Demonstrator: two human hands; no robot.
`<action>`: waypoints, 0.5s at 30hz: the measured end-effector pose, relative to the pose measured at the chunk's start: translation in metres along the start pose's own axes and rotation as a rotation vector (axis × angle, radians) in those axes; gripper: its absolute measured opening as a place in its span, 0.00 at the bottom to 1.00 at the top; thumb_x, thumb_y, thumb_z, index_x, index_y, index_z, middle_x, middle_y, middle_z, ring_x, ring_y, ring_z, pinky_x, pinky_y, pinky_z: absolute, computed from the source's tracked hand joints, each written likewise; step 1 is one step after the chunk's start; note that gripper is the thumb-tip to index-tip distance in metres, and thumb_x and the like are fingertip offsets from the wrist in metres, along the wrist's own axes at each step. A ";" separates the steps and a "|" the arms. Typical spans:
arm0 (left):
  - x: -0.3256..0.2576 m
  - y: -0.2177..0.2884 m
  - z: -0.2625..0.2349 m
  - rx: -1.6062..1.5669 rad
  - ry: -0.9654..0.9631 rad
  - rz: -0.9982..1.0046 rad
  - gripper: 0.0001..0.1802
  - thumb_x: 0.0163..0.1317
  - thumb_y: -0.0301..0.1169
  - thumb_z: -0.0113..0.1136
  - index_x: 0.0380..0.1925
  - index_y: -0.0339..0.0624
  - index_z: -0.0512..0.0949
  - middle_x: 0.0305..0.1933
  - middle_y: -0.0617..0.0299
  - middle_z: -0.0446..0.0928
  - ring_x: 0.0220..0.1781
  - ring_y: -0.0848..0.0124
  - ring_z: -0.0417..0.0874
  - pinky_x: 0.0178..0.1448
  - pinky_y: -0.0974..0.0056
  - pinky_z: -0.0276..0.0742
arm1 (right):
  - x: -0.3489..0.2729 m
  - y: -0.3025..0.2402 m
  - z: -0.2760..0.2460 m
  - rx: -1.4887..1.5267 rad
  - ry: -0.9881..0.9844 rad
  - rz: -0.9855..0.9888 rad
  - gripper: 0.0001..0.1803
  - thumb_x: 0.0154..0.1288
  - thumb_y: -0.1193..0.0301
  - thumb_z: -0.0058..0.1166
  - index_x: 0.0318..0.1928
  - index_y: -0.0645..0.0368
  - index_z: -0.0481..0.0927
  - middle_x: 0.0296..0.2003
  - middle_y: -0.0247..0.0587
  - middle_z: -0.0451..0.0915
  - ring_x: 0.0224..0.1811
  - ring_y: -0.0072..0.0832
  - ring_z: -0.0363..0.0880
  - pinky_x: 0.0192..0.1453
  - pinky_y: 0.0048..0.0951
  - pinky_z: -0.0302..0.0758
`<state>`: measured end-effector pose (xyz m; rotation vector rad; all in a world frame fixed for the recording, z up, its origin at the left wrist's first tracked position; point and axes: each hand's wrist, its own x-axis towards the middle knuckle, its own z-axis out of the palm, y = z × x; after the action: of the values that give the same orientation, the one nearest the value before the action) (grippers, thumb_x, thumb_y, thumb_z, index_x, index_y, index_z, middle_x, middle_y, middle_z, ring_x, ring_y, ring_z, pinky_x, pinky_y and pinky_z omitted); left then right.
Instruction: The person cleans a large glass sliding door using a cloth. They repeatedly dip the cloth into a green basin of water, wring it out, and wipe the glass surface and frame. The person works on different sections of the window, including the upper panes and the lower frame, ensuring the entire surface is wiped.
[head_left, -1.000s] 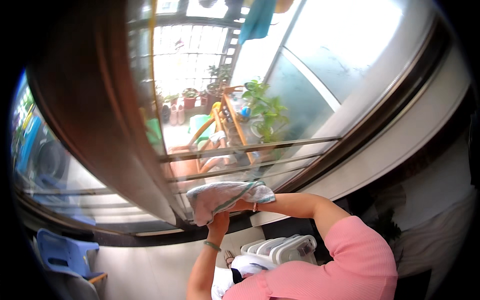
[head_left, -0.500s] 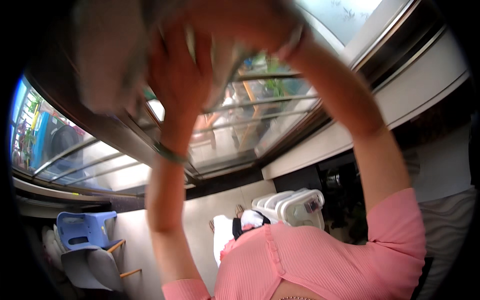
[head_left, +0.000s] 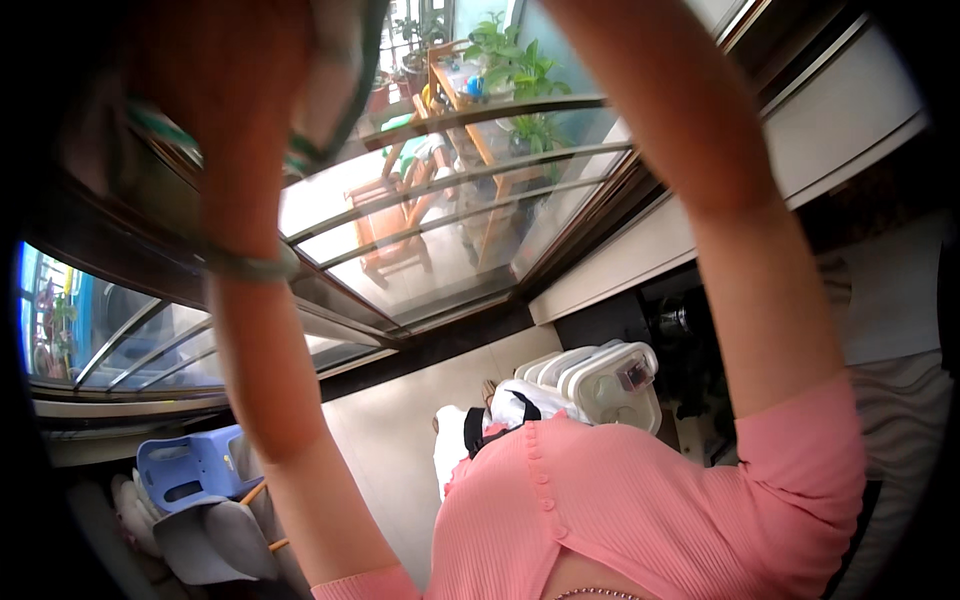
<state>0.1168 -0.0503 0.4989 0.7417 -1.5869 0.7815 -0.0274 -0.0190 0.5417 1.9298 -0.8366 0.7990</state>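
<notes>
Both my arms reach up toward a window with metal bars (head_left: 450, 118). My left hand (head_left: 245, 120) is high at the upper left, a green bangle (head_left: 250, 263) round its wrist. Its fingers are dark and smeared, so their grip does not show. Against that hand hangs a pale, blurred cloth with a dark green edge (head_left: 352, 115); most of it is lost in shadow. My right forearm (head_left: 690, 110) runs out past the top edge, and the hand is beyond the picture.
A blue plastic chair (head_left: 190, 465) and a grey seat (head_left: 215, 540) stand at the lower left. White lidded bins (head_left: 610, 385) are on the floor beside a dark cabinet. Through the glass show a wooden chair (head_left: 385, 215) and green plants (head_left: 520, 65).
My left hand has moved left and up, with the cloth shifting beside it. My right hand has risen out of the top of the view. More of the window shows.
</notes>
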 end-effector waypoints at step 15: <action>-0.409 0.094 -0.055 -0.481 -0.873 -0.388 0.34 0.58 0.39 0.61 0.64 0.39 0.65 0.66 0.47 0.65 0.70 0.48 0.61 0.72 0.49 0.53 | -0.347 -0.179 0.079 0.668 -0.810 0.722 0.22 0.61 0.56 0.54 0.54 0.49 0.77 0.54 0.37 0.77 0.59 0.32 0.73 0.63 0.35 0.69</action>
<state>0.1286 0.0672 0.0924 1.0499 -2.1780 -0.2749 -0.0665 0.0679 0.1556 2.6231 -2.0358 0.7377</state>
